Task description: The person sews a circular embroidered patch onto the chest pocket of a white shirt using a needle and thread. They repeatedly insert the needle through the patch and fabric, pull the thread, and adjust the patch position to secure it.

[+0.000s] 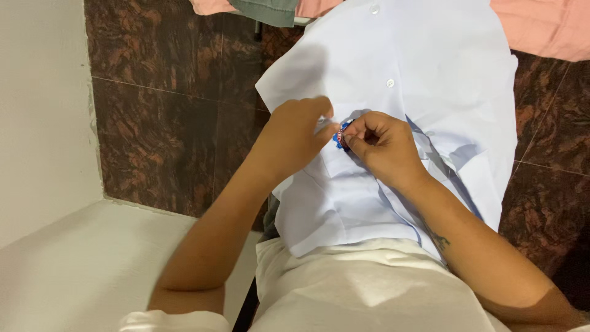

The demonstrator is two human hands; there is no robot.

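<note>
Pinching a small blue and red badge (341, 136) against the front of a pale blue shirt (430, 80), the right hand (384, 144) closes its fingers (362, 132) on the emblem, while the left hand (295, 138) bunches its fingertips just beside it; what they grip is blurred. The shirt lies spread over the person's lap, above a dark marble floor (160, 129). The cloth looks light, soft and limp, likely to slide and wrinkle. The tiny badge seems best held by its edges.
</note>
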